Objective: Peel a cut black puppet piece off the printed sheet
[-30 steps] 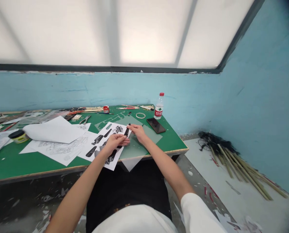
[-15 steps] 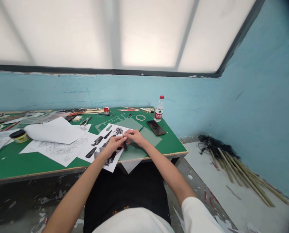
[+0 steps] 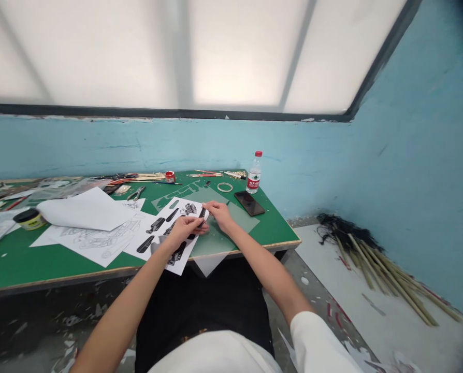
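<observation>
Dark strip (image 3: 202, 212) is held slantwise between the two hands, over the right edge of the printed sheet (image 3: 163, 217); whether it touches the paper cannot be told. The left hand (image 3: 188, 228) has thumb and fingers pinched together on the strip's lower end, the other fingers loosely curled beneath. The right hand (image 3: 218, 212) has its fingertips drawn together at the upper end.

Black and grey shapes are printed on the sheet, which reaches past the front edge of the green tabletop (image 3: 272, 228). Beneath the right hand lies a translucent sheet (image 3: 220, 242), one corner hanging over that same edge. To the right of the hands is a phone (image 3: 249, 203), lying flat, with an upright bottle (image 3: 254, 178), red-capped, just behind it. A tape ring (image 3: 225, 191) lies to the phone's left. Farther left are a red jar (image 3: 170, 177), pliers (image 3: 137, 192), line drawings (image 3: 103, 248) partly covered by a curled blank sheet (image 3: 86, 210), and a black-lidded jar (image 3: 30, 219). Poles (image 3: 387, 274) lie bundled on the floor at the right.
</observation>
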